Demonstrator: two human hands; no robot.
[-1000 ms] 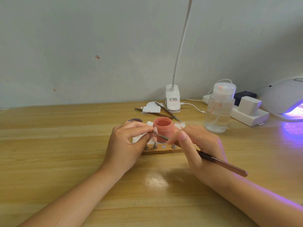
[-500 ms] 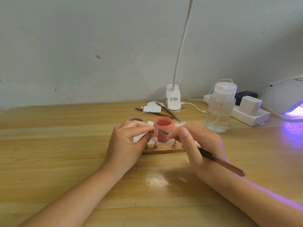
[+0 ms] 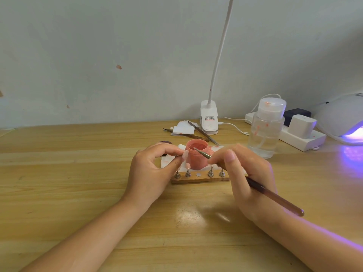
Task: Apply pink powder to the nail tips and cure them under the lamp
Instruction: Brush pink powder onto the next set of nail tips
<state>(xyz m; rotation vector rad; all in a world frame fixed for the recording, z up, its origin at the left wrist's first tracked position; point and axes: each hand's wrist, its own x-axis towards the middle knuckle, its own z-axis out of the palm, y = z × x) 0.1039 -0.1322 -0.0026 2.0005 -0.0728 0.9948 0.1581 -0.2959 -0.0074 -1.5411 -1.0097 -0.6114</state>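
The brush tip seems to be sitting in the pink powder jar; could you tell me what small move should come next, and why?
Probably lift the brush out of the open jar and carry its tip left to the nail tip pinched in the left hand. The right hand has the tip in the powder, and the nail tip waits just beside the jar's rim.
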